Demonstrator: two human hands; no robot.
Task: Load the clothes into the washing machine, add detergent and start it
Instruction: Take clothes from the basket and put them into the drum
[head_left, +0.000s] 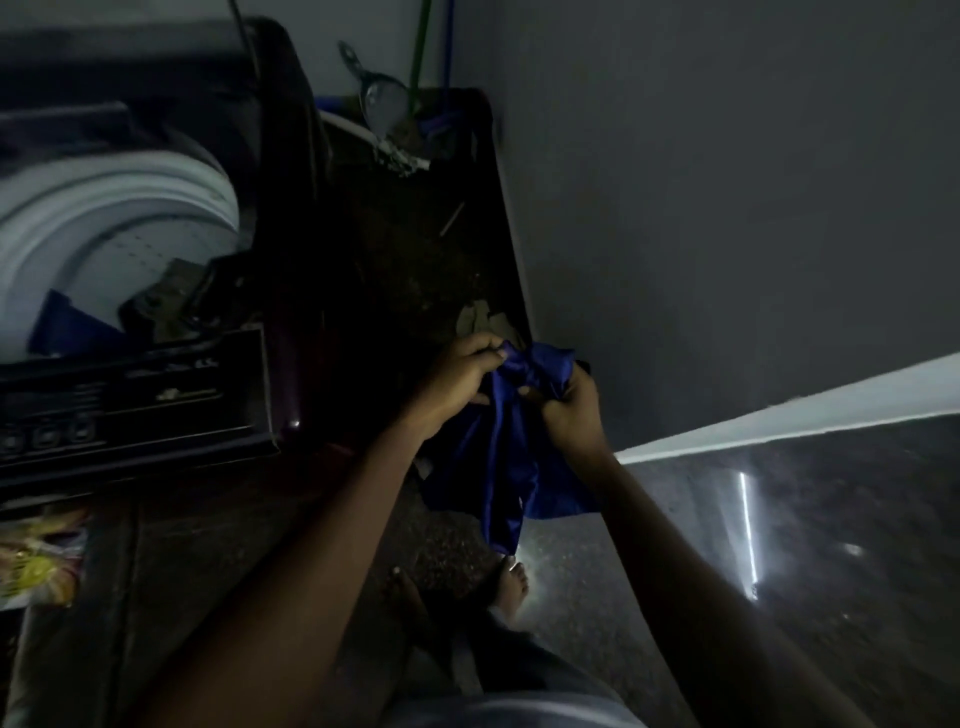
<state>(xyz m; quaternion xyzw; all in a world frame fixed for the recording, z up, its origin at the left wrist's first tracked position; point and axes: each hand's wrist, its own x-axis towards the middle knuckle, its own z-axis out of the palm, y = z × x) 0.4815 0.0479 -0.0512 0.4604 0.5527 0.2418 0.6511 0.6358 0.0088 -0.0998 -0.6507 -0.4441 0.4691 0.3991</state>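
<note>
Head view, dim light. My left hand (462, 376) and right hand (563, 410) are both closed on a blue satin garment (511, 457), pinching its bunched upper edge between thumbs and fingers. The garment is held in the air to the right of the washing machine (156, 291), well apart from the open drum (104, 228), above the floor near my bare feet (511, 584). Some clothes (156, 306) already lie in the drum, including something blue.

Risks, as I judge them:
- Slippery cloth gripped only at the bunched top; a loosened pinch could drop it onto the floor.
- The hanging tail could catch the machine's front edge or control panel (130, 400) on the carry across and drape outside the drum.
- Poor light makes it hard to check for a trapped hem.

Orientation: the long axis runs roughly vertically, gathered end up at my hands, free end pointing down toward my feet. A yellow packet (36, 561) lies lower left; contents unreadable.
</note>
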